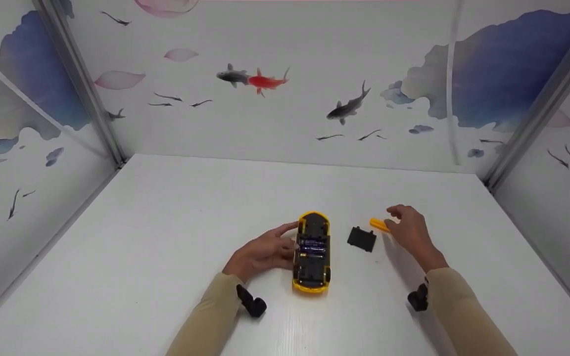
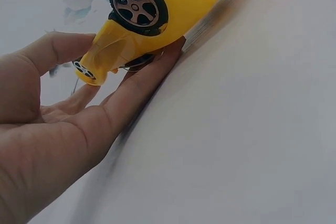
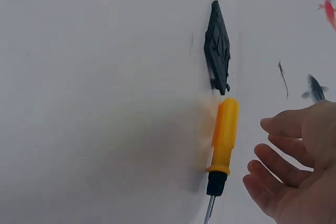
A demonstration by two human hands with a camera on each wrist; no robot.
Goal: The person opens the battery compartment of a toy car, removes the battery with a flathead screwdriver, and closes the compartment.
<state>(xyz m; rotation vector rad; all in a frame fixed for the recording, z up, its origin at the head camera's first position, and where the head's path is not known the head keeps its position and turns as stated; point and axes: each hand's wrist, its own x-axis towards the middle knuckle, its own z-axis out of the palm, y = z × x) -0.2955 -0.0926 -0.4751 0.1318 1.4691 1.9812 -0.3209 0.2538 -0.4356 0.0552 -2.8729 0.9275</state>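
Note:
A yellow toy car (image 1: 311, 271) lies with its black underside up, its battery compartment uncovered and batteries (image 1: 313, 246) inside. My left hand (image 1: 263, 253) holds the car along its left side; in the left wrist view, thumb and fingers grip the yellow body (image 2: 184, 3) near a wheel (image 2: 137, 6). To the right of the car rests a black battery cover (image 1: 362, 239). Beside it lies a screwdriver with a yellow handle (image 3: 226, 129) and a metal shaft. My right hand (image 1: 412, 231) hovers just over the screwdriver, fingers loosely bent, a gap between them and the handle in the right wrist view.
The white table (image 1: 176, 212) extends to a back wall (image 1: 275, 128) printed with fish and petals. Side panels with metal posts (image 1: 79, 74) close it in at left and right. Black wrist devices (image 1: 251, 301) sit at both sleeves.

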